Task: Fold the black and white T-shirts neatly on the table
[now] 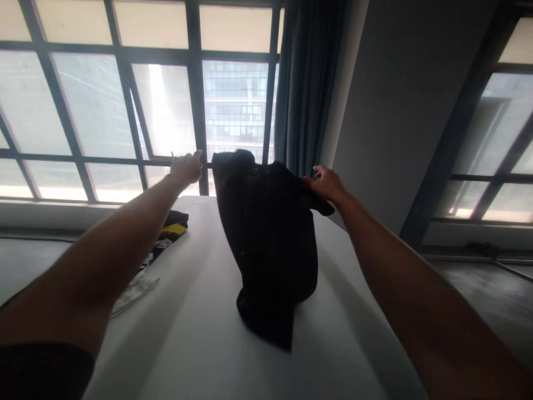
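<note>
Both arms outstretched: left hand (186,168) and right hand (327,184) each closed on an upper edge of the black fabric garment (268,244), holding it spread so its hem trails on the white table (200,333); yellow-and-black cloth (172,230) lies near the left forearm.

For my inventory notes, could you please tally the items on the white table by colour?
Black: 1, the black garment, held up by the left hand and right hand.
Black and yellow: 1, the bundle.
Clear: 1, the plastic wrapper.
Total: 3 on the table.
</note>
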Demonstrator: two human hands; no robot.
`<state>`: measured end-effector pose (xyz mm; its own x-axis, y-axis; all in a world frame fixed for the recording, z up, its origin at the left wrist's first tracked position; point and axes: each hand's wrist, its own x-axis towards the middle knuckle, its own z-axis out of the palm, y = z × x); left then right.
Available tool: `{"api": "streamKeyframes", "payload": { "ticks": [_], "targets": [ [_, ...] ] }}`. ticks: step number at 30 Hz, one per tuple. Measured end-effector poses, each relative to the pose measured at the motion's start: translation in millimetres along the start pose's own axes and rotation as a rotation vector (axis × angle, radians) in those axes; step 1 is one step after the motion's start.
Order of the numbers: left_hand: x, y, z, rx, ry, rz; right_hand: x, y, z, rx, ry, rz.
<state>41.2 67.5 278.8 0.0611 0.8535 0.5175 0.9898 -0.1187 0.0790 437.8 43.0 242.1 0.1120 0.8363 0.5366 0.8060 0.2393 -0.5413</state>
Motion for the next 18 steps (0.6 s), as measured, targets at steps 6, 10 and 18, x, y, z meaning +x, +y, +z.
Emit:
{"api": "streamKeyframes", "payload": {
  "ticks": [6,10,18],
  "targets": [
    [-28.7,47.4,113.9,-0.031,-0.321,0.129,-32.4,16.9,102.9,-0.272,-0.414,-0.147],
    [-77.7,66.0,190.8,-0.064,-0.546,0.265,-66.2,47.8,151.2,-0.328,-0.812,-0.084],
    [-102.4,59.5,237.1,-0.157,-0.701,0.46,-85.1,126.6,167.4,-0.266,-0.803,-0.008]
  ]
}}
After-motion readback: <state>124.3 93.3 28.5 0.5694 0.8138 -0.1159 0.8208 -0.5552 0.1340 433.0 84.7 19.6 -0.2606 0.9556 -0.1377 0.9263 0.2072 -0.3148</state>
